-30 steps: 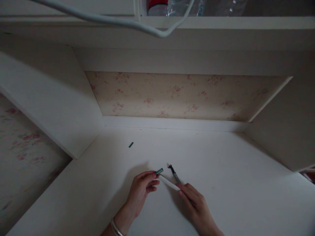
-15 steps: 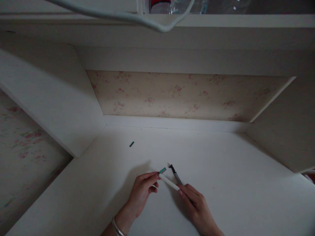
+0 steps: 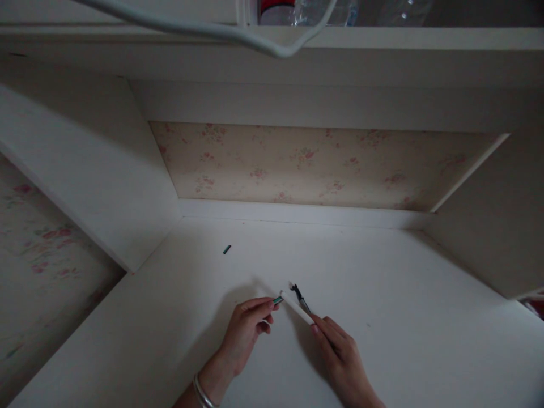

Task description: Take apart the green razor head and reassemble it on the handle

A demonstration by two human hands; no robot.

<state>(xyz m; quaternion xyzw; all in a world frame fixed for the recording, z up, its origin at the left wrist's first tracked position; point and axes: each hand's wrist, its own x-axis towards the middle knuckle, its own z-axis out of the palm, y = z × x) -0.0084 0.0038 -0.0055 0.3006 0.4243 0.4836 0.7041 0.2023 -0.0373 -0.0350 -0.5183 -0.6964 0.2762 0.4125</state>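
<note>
High up, we note a pale cable (image 3: 278, 51) sagging before a white shelf (image 3: 425, 38); on it, a red-and-clear container (image 3: 278, 8), clear plastic items (image 3: 325, 12) to its right. Far side, we log floral wallpaper (image 3: 276, 158); left, a white panel (image 3: 106, 187).

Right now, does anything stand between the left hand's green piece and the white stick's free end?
Nothing visible does: the green piece in the left hand is beside the free end of the white stick; contact is unclear. The black-tipped tool is on the stick's other side.
</note>
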